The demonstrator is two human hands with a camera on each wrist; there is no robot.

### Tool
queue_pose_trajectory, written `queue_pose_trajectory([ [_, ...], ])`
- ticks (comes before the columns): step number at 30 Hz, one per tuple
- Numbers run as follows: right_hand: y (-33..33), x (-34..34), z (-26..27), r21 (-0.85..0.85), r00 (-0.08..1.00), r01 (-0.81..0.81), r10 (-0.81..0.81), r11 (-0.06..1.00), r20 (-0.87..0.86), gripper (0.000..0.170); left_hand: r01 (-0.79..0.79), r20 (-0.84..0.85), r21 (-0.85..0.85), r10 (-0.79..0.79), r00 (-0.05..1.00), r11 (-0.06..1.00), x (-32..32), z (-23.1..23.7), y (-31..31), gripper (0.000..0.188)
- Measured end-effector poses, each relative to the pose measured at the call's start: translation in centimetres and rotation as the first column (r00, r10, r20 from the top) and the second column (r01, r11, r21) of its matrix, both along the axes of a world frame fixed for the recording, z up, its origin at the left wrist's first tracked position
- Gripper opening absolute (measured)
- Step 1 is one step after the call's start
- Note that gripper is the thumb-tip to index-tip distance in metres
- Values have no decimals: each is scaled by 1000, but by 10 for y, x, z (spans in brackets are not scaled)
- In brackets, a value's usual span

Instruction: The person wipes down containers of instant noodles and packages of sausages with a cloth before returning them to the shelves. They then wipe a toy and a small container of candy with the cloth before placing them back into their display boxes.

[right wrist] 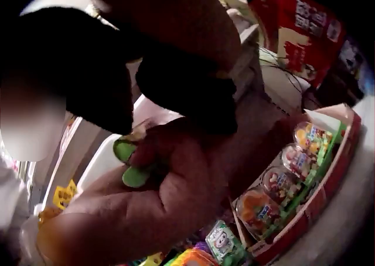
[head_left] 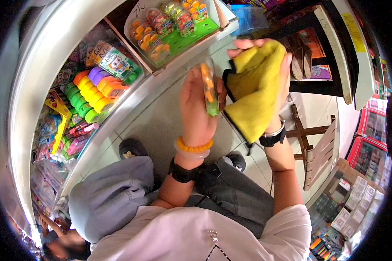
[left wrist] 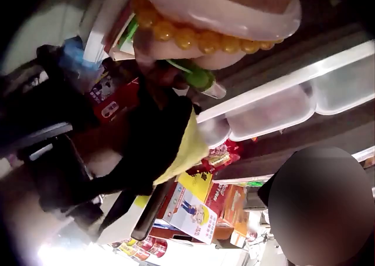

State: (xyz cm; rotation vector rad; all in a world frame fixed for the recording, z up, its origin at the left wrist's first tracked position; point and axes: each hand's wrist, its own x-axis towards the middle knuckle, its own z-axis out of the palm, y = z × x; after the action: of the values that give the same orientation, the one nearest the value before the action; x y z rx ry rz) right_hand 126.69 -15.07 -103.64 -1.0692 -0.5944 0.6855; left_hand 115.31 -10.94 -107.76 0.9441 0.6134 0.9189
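In the head view my left hand [head_left: 195, 104] grips a clear plastic pack [head_left: 209, 89] with orange pieces inside and a green base, held upright on edge. The pack's green end [left wrist: 202, 79] sticks out past the fingers in the left wrist view. My right hand [head_left: 285, 71] holds a yellow cloth [head_left: 259, 87] with dark edging, which spreads over the palm and hides most of the fingers. Fingertips show at the cloth's upper edge. The cloth hangs just right of the pack. From the right wrist, the cloth appears as a dark shape over the left hand [right wrist: 158, 201].
A display box [head_left: 178, 56] of similar domed packs stands ahead on the counter. Colourful toys [head_left: 89, 93] fill the glass case at left. A wooden stool [head_left: 307, 139] stands at right, near stacked small boxes [head_left: 353, 206]. Another person [head_left: 65, 243] is at lower left.
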Motion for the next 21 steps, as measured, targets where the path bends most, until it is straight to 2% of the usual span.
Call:
queue_pose_trajectory([
  [2,11,-23,4,61,913,-131,96,990,398,65,-74,-81,27,76,994,997,-1,14,-4,19],
  [3,14,-18,2,-52,624,-236,193,970,757,77,11,157,-222,25,987,975,-7,22,-8,19],
  [4,11,-28,8,-154,409,-157,206,976,889,77,31,192,-221,12,981,975,-7,21,-9,20],
  [6,11,-31,9,-147,448,-99,176,984,876,63,72,260,-219,-13,966,973,-9,19,-10,21],
  [7,7,-27,5,-136,614,-32,126,990,779,58,49,117,38,-53,992,998,-7,13,-9,21],
  [9,-4,-20,-1,-162,864,99,-4,982,503,50,106,-52,124,-100,994,987,-4,13,-13,20],
  [10,-1,-17,0,-100,884,105,-47,989,464,43,139,-136,166,-117,984,976,-2,15,-13,22],
  [11,3,-15,4,-36,901,113,-87,993,425,38,180,-150,108,-163,975,978,-2,20,-15,23],
  [12,5,-17,10,-40,943,126,-107,991,315,38,218,-162,46,-208,964,975,-3,29,-15,23],
  [15,14,12,15,-131,976,155,-131,979,174,27,242,-194,183,-207,959,953,1,32,-16,23],
  [16,18,27,11,-140,951,260,-228,956,211,28,250,-204,229,-205,957,941,3,32,-16,24],
  [18,9,44,24,-269,930,227,-126,936,345,28,124,-181,212,-86,980,969,5,25,-20,21],
  [19,-4,46,33,-407,943,54,88,912,322,28,57,-193,135,-30,981,989,3,22,-15,20],
  [20,-8,49,40,-489,873,-140,340,861,348,34,-13,-210,55,25,977,998,-2,18,-6,19],
  [21,-8,48,33,-483,687,-167,453,859,568,38,-84,-230,-24,76,970,996,-5,14,1,18],
])
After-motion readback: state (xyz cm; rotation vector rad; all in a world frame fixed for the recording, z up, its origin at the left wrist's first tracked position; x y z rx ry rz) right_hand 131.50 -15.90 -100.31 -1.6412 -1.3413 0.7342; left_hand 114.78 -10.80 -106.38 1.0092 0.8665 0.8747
